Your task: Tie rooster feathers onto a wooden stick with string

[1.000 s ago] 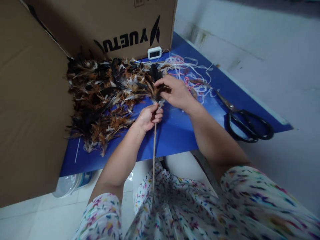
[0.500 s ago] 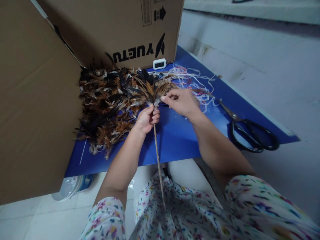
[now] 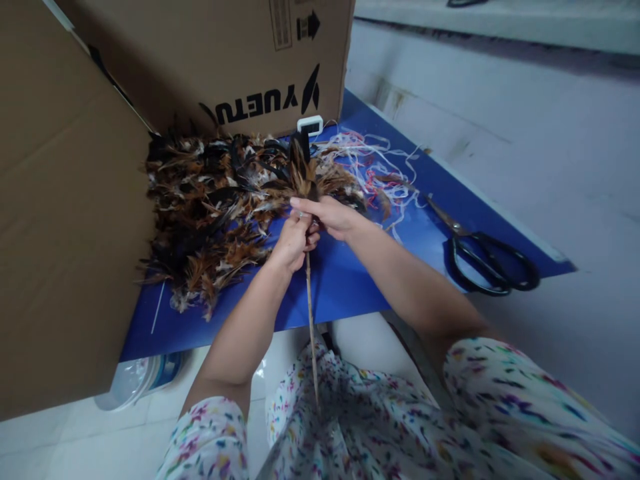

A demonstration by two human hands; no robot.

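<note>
Thin wooden stick [image 3: 310,300]: held at mid-counter, its length run from the hands toward the near side, past the near edge of the blue counter [image 3: 350,287]. Its lower end is seen in front of the floral garment [image 3: 370,413]; whether the cloth is touched cannot be told. A feather tuft [image 3: 301,167], brown with dark plumes, is seen at the far end of the stick, with its tips directed to the far side.

Left hand [image 3: 294,241]: forearm angled from near left toward far right, elbow slightly bent. The fingers are curled round the stick just below the tuft.

Right hand [image 3: 334,215]: forearm slanted from near right toward far left, wrist nearly straight. The fingers are extended leftward across the tuft's base and laid over the left thumb area. Whether anything is pinched by them cannot be told.

Surroundings: a feather pile [image 3: 210,213] is spread over the left of the counter. Tangled white and red strings [image 3: 395,177] are strewn at far right; black-handled scissors [image 3: 456,228] are placed at the right edge. A white digital clock [image 3: 316,122], partly covered by the tuft, is set before the far cardboard box [image 3: 240,67].
</note>
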